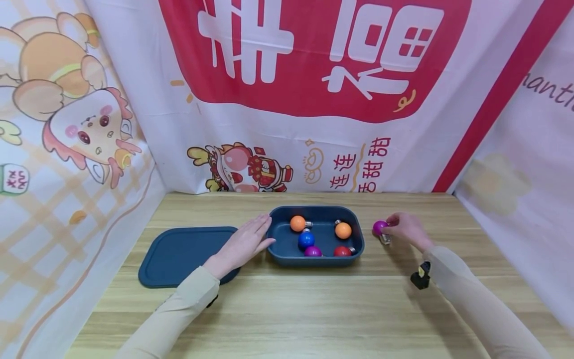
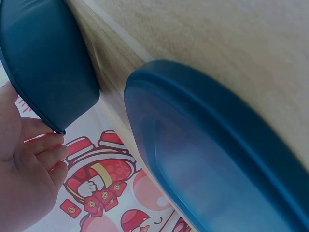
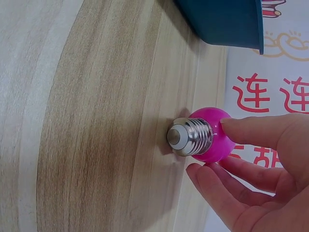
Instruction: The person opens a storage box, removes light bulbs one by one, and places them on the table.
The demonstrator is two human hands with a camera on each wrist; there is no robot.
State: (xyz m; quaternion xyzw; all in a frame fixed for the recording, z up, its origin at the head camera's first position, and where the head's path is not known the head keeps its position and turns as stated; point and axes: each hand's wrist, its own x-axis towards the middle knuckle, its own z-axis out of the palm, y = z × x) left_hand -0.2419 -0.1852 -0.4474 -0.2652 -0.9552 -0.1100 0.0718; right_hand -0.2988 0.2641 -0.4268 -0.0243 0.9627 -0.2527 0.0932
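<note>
At the right of the table, my right hand [image 1: 409, 231] pinches a magenta light bulb [image 1: 379, 228] between thumb and fingers. In the right wrist view the bulb [image 3: 219, 137] is close over the wood, its silver screw base [image 3: 197, 137] facing away from the palm. My left hand [image 1: 242, 243] rests with extended fingers at the left rim of a dark blue box [image 1: 314, 262]. Inside the box lie two orange bulbs [image 1: 298, 223], a blue bulb [image 1: 307, 241], a purple bulb [image 1: 312, 251] and a red bulb [image 1: 342, 251].
A dark blue lid [image 1: 179, 257] lies flat to the left of the box, partly under my left forearm in the head view. Printed cloth [image 1: 314, 109] hangs behind the wooden table [image 1: 305, 314] and along both sides.
</note>
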